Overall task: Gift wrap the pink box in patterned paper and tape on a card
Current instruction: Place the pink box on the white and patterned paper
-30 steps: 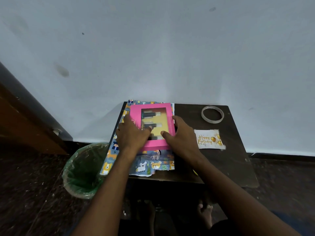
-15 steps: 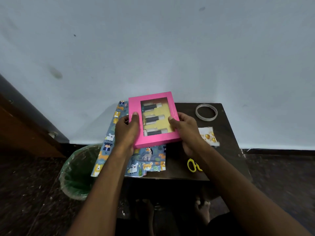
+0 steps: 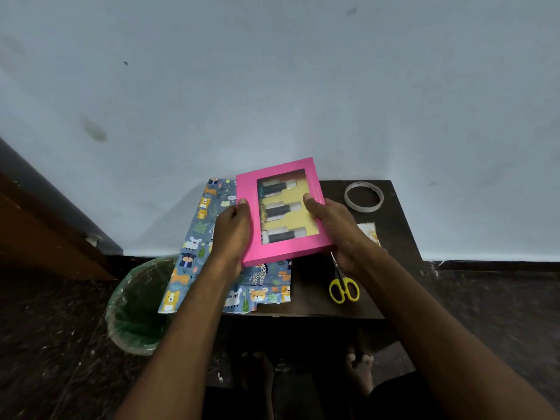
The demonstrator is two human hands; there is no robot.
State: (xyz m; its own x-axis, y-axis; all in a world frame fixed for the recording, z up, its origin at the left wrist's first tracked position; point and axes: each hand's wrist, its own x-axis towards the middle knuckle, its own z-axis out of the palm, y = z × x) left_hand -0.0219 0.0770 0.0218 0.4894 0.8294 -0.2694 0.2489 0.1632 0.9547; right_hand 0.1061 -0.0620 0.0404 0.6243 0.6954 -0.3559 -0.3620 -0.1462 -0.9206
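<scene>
Pink box (image 3: pixel 283 254) gripped by 2 hands; card (image 3: pixel 369 232) seemingly half-hidden.

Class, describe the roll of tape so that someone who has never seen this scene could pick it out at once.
Find the small dark table against the pale wall. At its far right corner, beyond the right hand, lies the roll of tape. It is the only ring there: thin, pale and see-through, flat on the wood.

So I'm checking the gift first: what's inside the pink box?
Through the pink box window, three dark bottles lie on a yellow insert. Anything beneath the pink frame or the thumbs is hidden.
</scene>
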